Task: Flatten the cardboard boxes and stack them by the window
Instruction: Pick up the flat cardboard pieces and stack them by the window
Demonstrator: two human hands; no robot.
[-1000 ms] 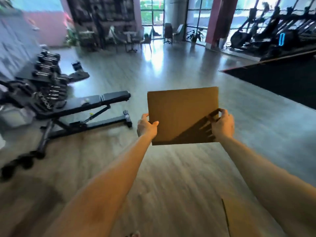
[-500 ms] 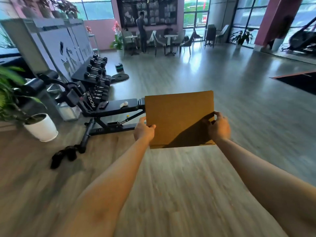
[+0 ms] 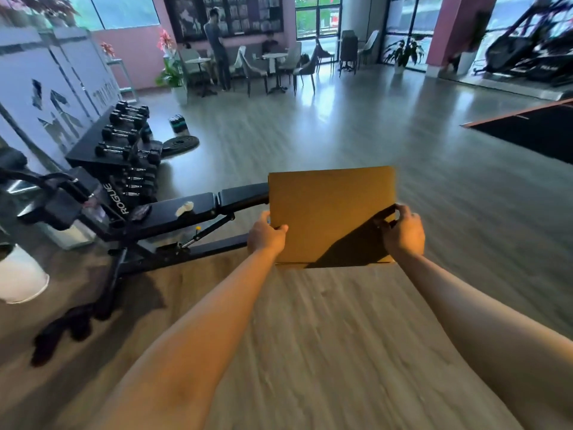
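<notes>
Ahead, the wooden floor (image 3: pixel 356 144) runs to the far windows (image 3: pixel 316 17); a weight bench (image 3: pixel 186 212) stands just left of the flattened cardboard box (image 3: pixel 331 212), held out at arm's length; the left hand (image 3: pixel 266 235) pinches its left edge, the right hand (image 3: pixel 403 232) curls round its right. Judging by the thin grip, the sheet could slip or clip the bench. Since a moment ago the view has swung slightly right; the hold is unchanged.
</notes>
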